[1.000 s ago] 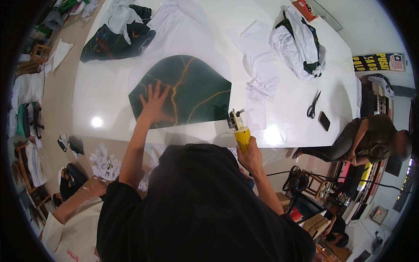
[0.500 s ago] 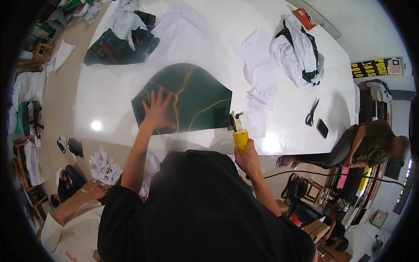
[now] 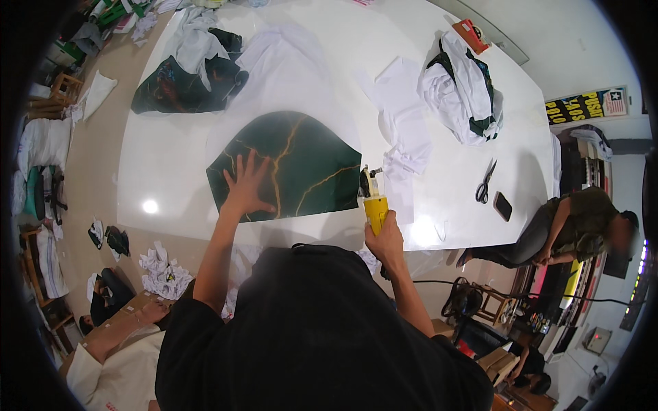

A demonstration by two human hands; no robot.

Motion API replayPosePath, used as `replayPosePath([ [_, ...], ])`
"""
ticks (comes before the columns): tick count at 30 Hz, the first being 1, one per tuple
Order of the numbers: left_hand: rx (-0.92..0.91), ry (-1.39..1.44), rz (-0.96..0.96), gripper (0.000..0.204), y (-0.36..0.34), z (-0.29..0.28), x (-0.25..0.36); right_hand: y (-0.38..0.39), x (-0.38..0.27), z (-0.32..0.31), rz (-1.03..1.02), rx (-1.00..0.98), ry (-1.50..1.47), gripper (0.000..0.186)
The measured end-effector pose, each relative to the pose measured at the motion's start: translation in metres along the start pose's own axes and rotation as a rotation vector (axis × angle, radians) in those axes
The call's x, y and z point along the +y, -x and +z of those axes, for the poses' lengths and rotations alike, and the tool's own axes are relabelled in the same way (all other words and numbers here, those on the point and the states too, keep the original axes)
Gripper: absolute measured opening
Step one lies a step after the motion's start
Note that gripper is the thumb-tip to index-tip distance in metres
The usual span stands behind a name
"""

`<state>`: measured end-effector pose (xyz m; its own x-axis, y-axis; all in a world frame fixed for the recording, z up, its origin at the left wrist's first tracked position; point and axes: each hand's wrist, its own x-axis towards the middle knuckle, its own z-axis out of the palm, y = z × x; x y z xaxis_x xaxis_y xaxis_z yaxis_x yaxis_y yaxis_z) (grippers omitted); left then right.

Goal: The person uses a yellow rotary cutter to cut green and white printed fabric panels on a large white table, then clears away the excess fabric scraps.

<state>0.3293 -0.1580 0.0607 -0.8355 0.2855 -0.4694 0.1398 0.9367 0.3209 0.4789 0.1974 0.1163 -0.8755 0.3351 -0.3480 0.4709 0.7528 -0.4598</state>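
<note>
Spread flat on the white table (image 3: 171, 181) is a dark green fabric piece (image 3: 319, 147) with gold vein lines and a curved far edge. My left hand (image 3: 248, 188) lies on its left part, fingers spread. With my right hand (image 3: 385, 241) I grip a yellow electric fabric cutter (image 3: 376, 211). Its cutting head touches, or nearly touches, the right edge of the green piece; the blade itself is too small to make out. White fabric (image 3: 288, 68) lies beneath and beyond the green piece. A narrow white strip of cloth (image 3: 401, 130) lies just right of the cutter.
Bundled green and white cloth lies far left (image 3: 181, 85) and far right (image 3: 459, 89). Scissors (image 3: 485, 185), a phone (image 3: 503, 205) and a red tape dispenser (image 3: 471, 35) lie on the right. A black cord (image 3: 548, 296) trails rightward. A person (image 3: 576, 226) sits right; another's arm (image 3: 123, 329) is lower left.
The cutter has moved a little away from me along the right edge of the green fabric. My left hand keeps its place on the cloth. The whole view has shifted slightly.
</note>
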Motion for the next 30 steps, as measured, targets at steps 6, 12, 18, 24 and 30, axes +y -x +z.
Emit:
replayPosePath([
  [6, 0.022, -0.020, 0.012, 0.154, -0.004, 0.007, -0.008, -0.019, -0.009, -0.003, -0.032, 0.020, 0.003, 0.047],
  [12, 0.027, 0.008, 0.011, 0.150, 0.000, 0.005, -0.004, -0.038, -0.017, -0.004, -0.034, 0.024, 0.009, 0.048],
  [18, 0.034, 0.024, 0.017, 0.149, 0.002, 0.007, -0.006, -0.063, -0.020, -0.002, -0.053, 0.069, 0.041, 0.049],
  [24, 0.052, 0.041, 0.033, 0.149, 0.007, 0.006, -0.011, -0.089, -0.033, -0.011, -0.022, 0.072, 0.076, 0.051],
  [30, -0.016, -0.227, -0.167, 0.150, 0.037, -0.028, -0.060, -0.074, -0.002, -0.019, -0.147, 0.028, 0.070, 0.053],
])
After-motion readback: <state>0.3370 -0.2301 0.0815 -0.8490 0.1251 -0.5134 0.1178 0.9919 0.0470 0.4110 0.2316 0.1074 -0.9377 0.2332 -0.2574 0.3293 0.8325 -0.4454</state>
